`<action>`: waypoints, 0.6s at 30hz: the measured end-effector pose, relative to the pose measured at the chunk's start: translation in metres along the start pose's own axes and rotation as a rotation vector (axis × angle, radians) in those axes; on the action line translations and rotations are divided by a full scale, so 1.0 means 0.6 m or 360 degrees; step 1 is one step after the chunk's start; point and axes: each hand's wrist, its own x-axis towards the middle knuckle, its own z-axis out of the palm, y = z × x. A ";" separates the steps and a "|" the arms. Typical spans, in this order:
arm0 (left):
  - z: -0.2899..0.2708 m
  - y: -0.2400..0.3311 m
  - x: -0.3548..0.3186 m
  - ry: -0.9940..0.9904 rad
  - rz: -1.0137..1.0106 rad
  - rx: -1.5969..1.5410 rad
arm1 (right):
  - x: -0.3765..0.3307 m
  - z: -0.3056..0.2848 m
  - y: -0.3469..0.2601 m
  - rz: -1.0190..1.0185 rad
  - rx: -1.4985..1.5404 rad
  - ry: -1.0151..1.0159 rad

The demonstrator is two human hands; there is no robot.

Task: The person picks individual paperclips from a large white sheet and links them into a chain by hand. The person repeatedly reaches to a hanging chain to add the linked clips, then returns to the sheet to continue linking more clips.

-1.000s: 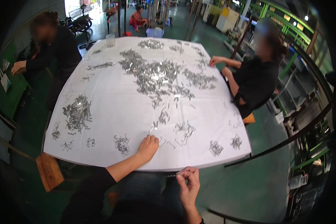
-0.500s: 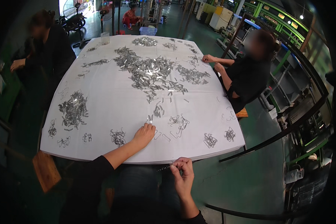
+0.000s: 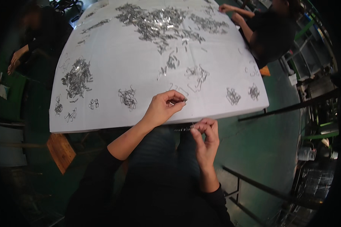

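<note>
My left hand [image 3: 163, 109] is just above the near edge of the white-covered table [image 3: 110, 117]. Its thumb and fingers pinch a small metal piece [image 3: 185, 100], mostly hidden by the fingertips. Just past the edge, lower and to the right, my right hand [image 3: 207, 142] pinches a thin wire. A dark row of small metal pieces [image 3: 182, 129] strung on it points left from the fingertips. Beyond my left hand lie bent wire hooks [image 3: 197, 77] and a few loose metal clips [image 3: 172, 61].
A big heap of metal clips [image 3: 155, 24] covers the table's far middle; another pile [image 3: 77, 77] sits at left. Tangled hook clumps [image 3: 128, 98] line the near side. One person [image 3: 272, 34] sits at right, another [image 3: 45, 45] at left. A wooden stool [image 3: 61, 152] stands lower left.
My left hand has lifted off the loose clips and come toward my right hand, now pinching a small metal piece. The view has tilted downward; the right hand keeps its strung wire.
</note>
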 end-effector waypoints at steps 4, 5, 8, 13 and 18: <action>0.021 0.049 -0.043 -0.0074 -0.0016 -0.0290 | 0.000 0.004 0.002 0.0023 0.0029 0.0011; 0.023 0.057 -0.048 -0.0093 -0.0067 -0.0282 | 0.001 0.004 0.001 0.0036 0.0035 0.0016; 0.026 0.069 -0.056 -0.0121 -0.0042 -0.0272 | 0.005 0.003 -0.001 -0.0002 -0.0014 0.0011; 0.035 0.071 -0.063 -0.0053 0.0174 -0.0179 | 0.008 0.003 0.004 -0.0013 -0.0103 -0.0001; 0.032 0.070 -0.068 -0.0023 0.0279 0.0029 | 0.016 -0.008 0.022 -0.0001 0.0100 -0.0164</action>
